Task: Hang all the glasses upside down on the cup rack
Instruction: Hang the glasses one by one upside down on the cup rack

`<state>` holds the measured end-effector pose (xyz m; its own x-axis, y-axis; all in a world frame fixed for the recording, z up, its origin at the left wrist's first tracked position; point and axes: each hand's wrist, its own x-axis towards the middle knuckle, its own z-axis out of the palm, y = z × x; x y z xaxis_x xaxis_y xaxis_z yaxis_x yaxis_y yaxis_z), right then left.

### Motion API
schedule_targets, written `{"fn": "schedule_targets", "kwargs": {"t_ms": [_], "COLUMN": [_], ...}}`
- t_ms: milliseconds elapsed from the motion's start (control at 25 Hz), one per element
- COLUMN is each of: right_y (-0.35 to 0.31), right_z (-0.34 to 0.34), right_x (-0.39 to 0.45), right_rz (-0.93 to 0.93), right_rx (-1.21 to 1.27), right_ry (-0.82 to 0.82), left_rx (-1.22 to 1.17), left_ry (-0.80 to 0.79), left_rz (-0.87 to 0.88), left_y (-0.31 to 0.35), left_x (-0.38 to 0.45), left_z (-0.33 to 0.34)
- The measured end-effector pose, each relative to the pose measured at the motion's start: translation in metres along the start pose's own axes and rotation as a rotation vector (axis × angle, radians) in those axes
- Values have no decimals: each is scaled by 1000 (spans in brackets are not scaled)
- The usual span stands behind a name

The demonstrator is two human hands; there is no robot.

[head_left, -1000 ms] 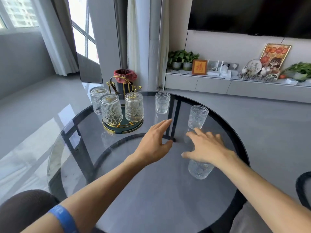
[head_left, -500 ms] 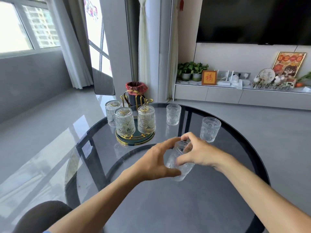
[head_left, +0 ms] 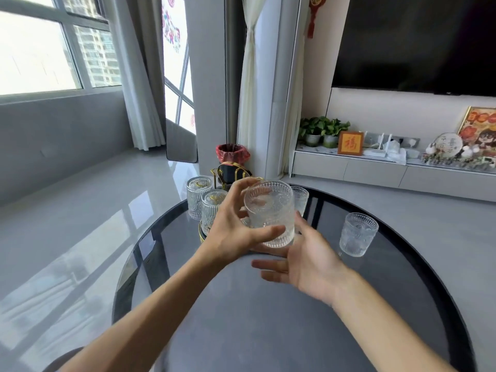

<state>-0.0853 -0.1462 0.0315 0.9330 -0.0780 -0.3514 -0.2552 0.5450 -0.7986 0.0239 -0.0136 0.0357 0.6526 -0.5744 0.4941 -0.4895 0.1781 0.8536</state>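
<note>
My left hand (head_left: 233, 232) grips a ribbed clear glass (head_left: 269, 212), turned base-up in the air just in front of the gold cup rack (head_left: 230, 171). My right hand (head_left: 306, 260) is open below and right of that glass, palm up, apart from it. Two glasses (head_left: 199, 194) (head_left: 212, 210) hang upside down on the rack; a third is hidden behind my left hand. One upright glass (head_left: 358, 233) stands at the table's right. Another upright glass (head_left: 301, 200) shows behind the held one.
The round dark glass table (head_left: 268, 331) has its rim curving close on the right and far side. A red-lined bin (head_left: 232, 155) stands on the floor beyond the rack. A low cabinet (head_left: 375, 170) with plants and ornaments runs along the far wall.
The glass went from my right hand on the table into my left hand, was flipped base-up and lifted toward the rack. My right hand let go and dropped below it.
</note>
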Motion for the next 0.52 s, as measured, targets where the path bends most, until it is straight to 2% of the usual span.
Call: {"fn": "schedule_targets", "kwargs": {"t_ms": [120,240,280,320,360,440,480,520], "right_y": [3,-3,-8,-15,-23,-45,-59,-72], "right_z": [4,-6,-12,-17,-21,-25,-26,-26], "right_x": [16,31,37,43,49,62,70,78], "right_rz": [-49,-188,-233,-276,-317,-412,-473,-543], "right_rx": [244,347,338,322,308,237,164,73], "right_ry": [10,146,192,230,266,344,380,410], "left_rx": [-44,-48,-43,-10,79,420,620,829], "left_ry": [-99,-337,-357,-299,-182,27,22,-51], "left_rz": [-59,-154,-159,-151,-136,-69,-21,18], "left_y": [-7,-9,-8,-7,-8,-11,-15,-19], "left_x": [6,22,32,42,54,80,92,102], "left_z": [-4,-29,-38,-45,-51,-60,-64,-66]}}
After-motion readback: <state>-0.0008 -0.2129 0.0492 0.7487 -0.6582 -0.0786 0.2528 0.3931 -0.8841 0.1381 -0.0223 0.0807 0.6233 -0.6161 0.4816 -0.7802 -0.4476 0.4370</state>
